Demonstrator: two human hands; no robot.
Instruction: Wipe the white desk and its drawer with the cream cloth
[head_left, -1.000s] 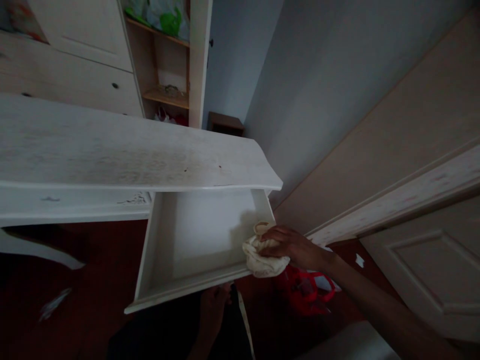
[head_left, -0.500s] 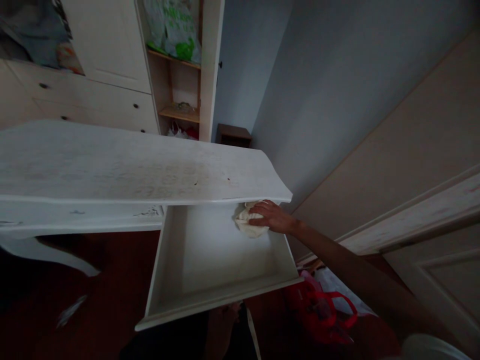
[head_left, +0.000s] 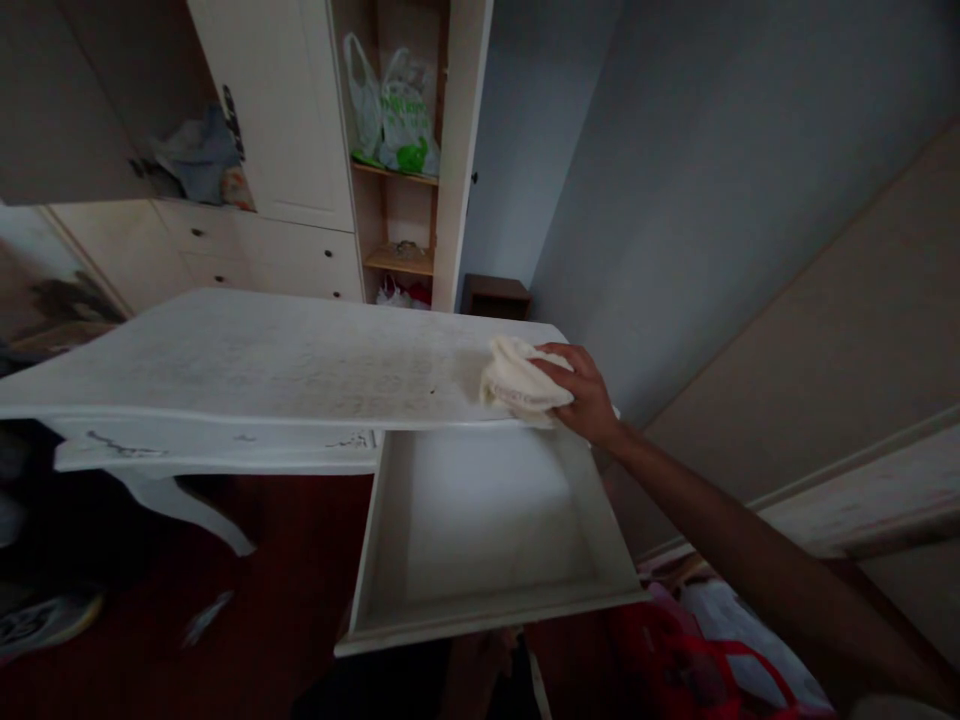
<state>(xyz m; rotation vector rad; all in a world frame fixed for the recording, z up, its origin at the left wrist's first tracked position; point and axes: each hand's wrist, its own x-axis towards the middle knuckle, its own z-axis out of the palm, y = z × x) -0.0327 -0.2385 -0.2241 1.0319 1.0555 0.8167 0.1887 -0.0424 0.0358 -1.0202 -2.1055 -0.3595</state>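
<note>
My right hand (head_left: 583, 388) grips a crumpled cream cloth (head_left: 525, 378) near the right end of the white desk (head_left: 300, 345). The cloth is above or against the desk top by its front edge; I cannot tell whether it touches. Below it, a white drawer (head_left: 480, 530) is pulled out, with nothing visible inside. My left hand (head_left: 487, 655) is in shadow under the drawer front, its fingers mostly hidden. Grey-brown smudges and a small dark speck (head_left: 432, 391) mark the desk top.
A red bag (head_left: 690, 660) stands on the floor at right, beside white plastic. Behind the desk are a wardrobe (head_left: 289, 130) with open shelves, plastic bags (head_left: 405, 110) and a small brown cabinet (head_left: 496, 296). A wall closes the right side. A shoe (head_left: 45, 625) lies at lower left.
My right hand has lifted the cloth out of the drawer and up to desk-top level. The view has shifted, showing more of the room at left. My left hand stays under the drawer.
</note>
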